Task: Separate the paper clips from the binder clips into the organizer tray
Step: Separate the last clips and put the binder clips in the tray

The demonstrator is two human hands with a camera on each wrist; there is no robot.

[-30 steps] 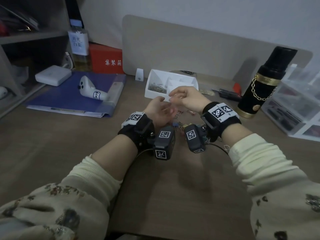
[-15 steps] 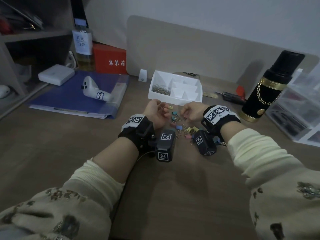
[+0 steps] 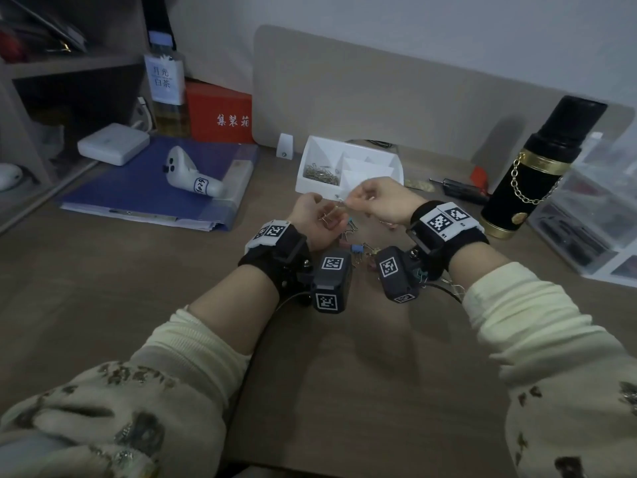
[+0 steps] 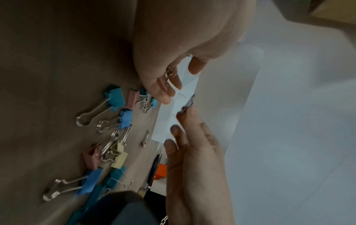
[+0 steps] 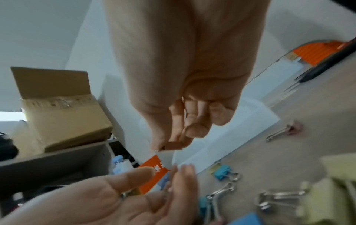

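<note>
The white organizer tray [image 3: 386,160] stands at the back of the desk, with paper clips [image 3: 320,174] heaped in its left compartment. My right hand [image 3: 348,201] is raised in front of the tray and pinches a small pink binder clip [image 5: 172,146] between thumb and forefinger. My left hand [image 3: 324,219] lies palm up just left of it, fingers relaxed. A small clip [image 4: 168,74] rests on the left hand. Coloured binder clips [image 4: 115,137] lie scattered on the desk between my wrists [image 3: 358,248].
A black flask [image 3: 537,167] and clear drawers [image 3: 593,219] stand to the right. A blue folder [image 3: 138,188] with a white controller [image 3: 193,177] lies to the left. A screwdriver [image 3: 462,188] lies right of the tray. A red box [image 3: 220,112] and a bottle [image 3: 165,88] are behind.
Half a second ago both hands were low at the clips on the desk. The right hand has since risen with a small binder clip to the left hand's fingertips.
</note>
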